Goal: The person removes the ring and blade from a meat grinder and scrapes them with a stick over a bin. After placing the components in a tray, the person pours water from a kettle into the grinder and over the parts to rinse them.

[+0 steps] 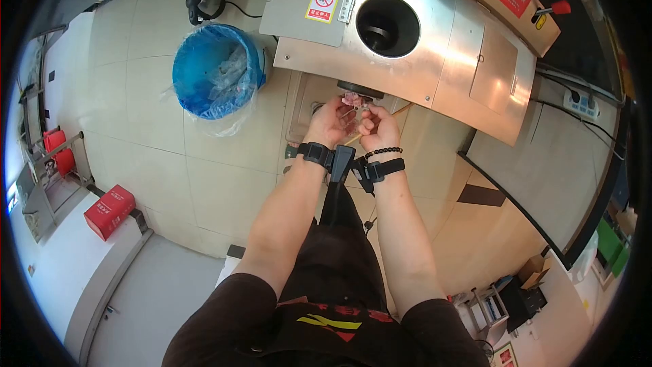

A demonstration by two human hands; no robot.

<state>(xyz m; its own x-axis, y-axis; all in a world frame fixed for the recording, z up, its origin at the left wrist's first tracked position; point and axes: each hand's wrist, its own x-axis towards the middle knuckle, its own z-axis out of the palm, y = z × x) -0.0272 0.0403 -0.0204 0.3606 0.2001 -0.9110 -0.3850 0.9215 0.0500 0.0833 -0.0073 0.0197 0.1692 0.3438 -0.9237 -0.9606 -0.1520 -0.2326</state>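
pink meat-like clump (352, 99) at upper center, just below the steel machine's (319, 56) round dark outlet (363, 89).

it lies at the fingertips of your left hand (329, 122), up and left of your right hand (379, 126), so the left is nearer; no clear long axis shows. your fingers are partly curled on both hands; whether either pinches the clump, i cannot tell. a thin stick (402, 110) slants past your right hand.

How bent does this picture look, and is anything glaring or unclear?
Head view: strong curving, edges fading to black; head view: bright glare on steel machine; head view: pinkish stuff by left hand and right hand too small to identify.
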